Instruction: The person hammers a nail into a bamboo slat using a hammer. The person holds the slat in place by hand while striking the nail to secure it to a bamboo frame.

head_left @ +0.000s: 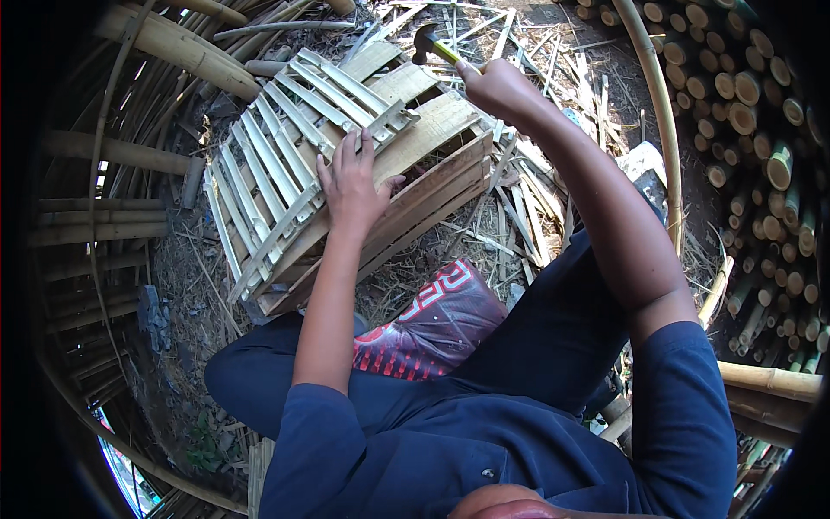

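Raised beyond the far right corner of a wooden crate (pixel 432 186), my right hand (pixel 501 86) is wrapped round the yellow-and-black handle of a claw hammer (pixel 425 43). The hammer's dark head points up and away to the left. On top of the crate lies a panel of split bamboo slats (pixel 281 143), joined by a crosswise strip along its near edge. My left hand (pixel 350 186) rests on that near edge, fingers stretched over the strip and thumb apart. Whatever is under the fingertips is hidden.
Bamboo offcuts and strips (pixel 527 212) litter the ground beyond the crate. Stacked bamboo poles (pixel 743 112) fill the right side, behind a bent pole (pixel 661 112). More thick bamboo (pixel 181 48) stands at the left. A printed cloth (pixel 432 320) lies between my legs.
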`<state>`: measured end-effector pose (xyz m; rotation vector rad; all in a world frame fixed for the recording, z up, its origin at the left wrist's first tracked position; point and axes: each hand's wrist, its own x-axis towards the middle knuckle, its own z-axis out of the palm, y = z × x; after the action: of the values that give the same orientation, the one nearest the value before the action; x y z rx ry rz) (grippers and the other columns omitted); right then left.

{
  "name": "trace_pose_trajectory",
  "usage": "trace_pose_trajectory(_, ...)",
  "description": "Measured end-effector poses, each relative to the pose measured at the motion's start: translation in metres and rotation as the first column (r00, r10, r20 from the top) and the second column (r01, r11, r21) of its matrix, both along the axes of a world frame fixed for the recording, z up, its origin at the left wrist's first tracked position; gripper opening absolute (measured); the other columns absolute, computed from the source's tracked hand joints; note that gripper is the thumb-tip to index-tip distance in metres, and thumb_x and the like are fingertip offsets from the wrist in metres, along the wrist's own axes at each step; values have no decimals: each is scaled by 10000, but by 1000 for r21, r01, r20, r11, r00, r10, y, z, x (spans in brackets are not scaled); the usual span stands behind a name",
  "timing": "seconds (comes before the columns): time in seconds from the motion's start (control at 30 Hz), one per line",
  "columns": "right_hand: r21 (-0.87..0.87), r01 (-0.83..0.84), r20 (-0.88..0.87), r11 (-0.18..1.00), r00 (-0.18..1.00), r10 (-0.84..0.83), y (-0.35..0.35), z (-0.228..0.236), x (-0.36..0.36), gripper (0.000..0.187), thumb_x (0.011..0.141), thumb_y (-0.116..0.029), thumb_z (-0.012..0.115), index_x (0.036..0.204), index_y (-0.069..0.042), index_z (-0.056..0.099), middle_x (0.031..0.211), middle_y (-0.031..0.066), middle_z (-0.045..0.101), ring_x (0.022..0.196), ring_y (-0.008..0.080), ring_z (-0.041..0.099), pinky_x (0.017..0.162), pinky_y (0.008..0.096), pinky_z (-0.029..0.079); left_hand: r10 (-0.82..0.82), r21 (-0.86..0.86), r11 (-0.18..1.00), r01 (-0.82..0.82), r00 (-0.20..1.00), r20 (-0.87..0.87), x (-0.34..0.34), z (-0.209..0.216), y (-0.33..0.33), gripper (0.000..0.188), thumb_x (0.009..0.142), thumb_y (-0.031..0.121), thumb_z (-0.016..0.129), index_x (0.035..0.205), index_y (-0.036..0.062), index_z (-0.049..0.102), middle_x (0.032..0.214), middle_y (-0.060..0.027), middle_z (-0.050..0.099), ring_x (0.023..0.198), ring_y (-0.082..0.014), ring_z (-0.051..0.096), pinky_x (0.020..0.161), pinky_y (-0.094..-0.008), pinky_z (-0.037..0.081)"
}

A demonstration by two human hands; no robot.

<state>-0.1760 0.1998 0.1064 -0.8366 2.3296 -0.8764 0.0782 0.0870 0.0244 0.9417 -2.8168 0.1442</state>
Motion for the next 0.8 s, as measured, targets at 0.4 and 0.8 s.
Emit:
trace_pose_trajectory(0.4, 49, -24, 41, 999, 999, 22, 19, 15, -1, 653, 1060, -464, 506, 986, 162, 676, 836, 244, 705, 755, 309, 719, 712, 452, 545, -86, -10, 996, 89, 984, 158, 7, 11, 24, 1105, 794, 752, 672, 1638, 156, 280, 1711, -236, 114, 1604, -347, 79, 1166, -778, 60)
trace_pose_trajectory(0.8, 43, -12, 20, 999, 1000, 11, 25, 8, -3, 665, 1035, -532, 528, 861, 92, 681, 739, 152, 659, 641, 217, 606, 605, 437, 466, -221, 55, 972, 227, 970, -101, 24, -11, 10, 392, 694, 604, 842, 863, 250, 837, 1706, -110, 246, 1579, -394, 164, 1178, -768, 42)
